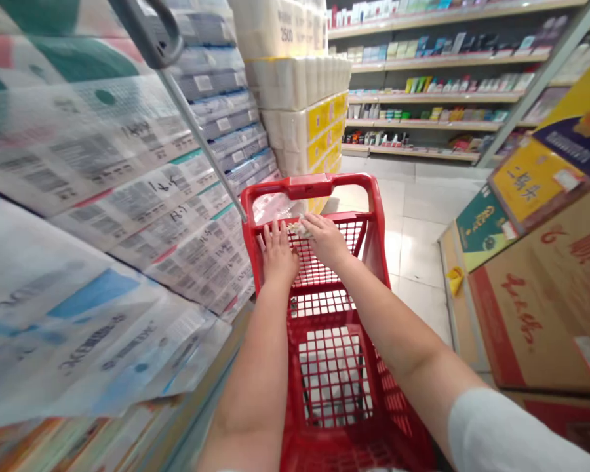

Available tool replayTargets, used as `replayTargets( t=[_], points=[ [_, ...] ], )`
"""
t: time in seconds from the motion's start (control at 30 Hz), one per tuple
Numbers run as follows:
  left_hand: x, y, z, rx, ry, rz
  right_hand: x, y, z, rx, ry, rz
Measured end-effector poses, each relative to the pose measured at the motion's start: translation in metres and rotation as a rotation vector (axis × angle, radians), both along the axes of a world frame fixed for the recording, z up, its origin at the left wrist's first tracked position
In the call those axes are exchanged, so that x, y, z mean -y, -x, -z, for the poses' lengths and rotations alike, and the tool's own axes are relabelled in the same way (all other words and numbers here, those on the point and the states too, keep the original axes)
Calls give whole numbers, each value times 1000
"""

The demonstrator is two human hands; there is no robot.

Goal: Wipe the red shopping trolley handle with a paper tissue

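Note:
A red plastic shopping basket (324, 314) with grid walls lies in front of me, seen from above. My left hand (279, 255) rests inside it near the far rim, fingers stretched out and lying flat. Beside it, my right hand (326, 241) has its fingers closed on a crumpled whitish wipe (295, 228) at the far wall; the exact kind is hard to make out. A grey pull handle (163, 39) on a metal rod (201, 139) rises from the basket's left side. Through the grid bottom, light floor tiles show.
Stacked packs of paper goods (142, 170) stand close on the left. Ahead is a column of white and yellow paper roll packs (299, 131). Shelves (432, 92) with bottles and boxes line the back. Cardboard cartons (535, 295) stand on the right beside tiled floor (417, 242).

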State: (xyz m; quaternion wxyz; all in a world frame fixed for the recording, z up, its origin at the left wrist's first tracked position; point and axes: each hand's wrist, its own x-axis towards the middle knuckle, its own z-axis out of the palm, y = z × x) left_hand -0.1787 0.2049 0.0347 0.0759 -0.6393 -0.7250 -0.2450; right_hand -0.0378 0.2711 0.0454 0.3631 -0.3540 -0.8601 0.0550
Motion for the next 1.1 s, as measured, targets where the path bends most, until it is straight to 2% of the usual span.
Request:
replayTargets(
  t=[0.13,0.27,0.3,0.43,0.57,0.73,0.83,0.9,1.03,1.1],
  points=[
    [2,-3,-3,-30,6,14,4,3,2,-101,10,162],
    [5,-5,-5,-58,26,23,7,2,1,-48,-4,15],
    [6,-6,-5,-58,23,26,6,1,1,-57,-11,24],
    [5,-6,-5,-42,10,21,3,-6,-4,-157,-38,237],
    [5,-6,-4,-42,26,25,4,-6,-5,-67,-40,100],
    [6,-6,-3,-40,6,19,3,-2,0,-161,-15,196],
    [6,-6,-3,-42,17,19,2,0,2,-97,-28,71],
    [5,-5,-2,-43,16,21,0,-1,2,-94,-33,55],
    [4,-4,0,-43,7,18,-6,-12,0,-269,-28,325],
    [4,-5,0,-49,5,18,-7,-14,-1,-282,-33,345]
  ],
)
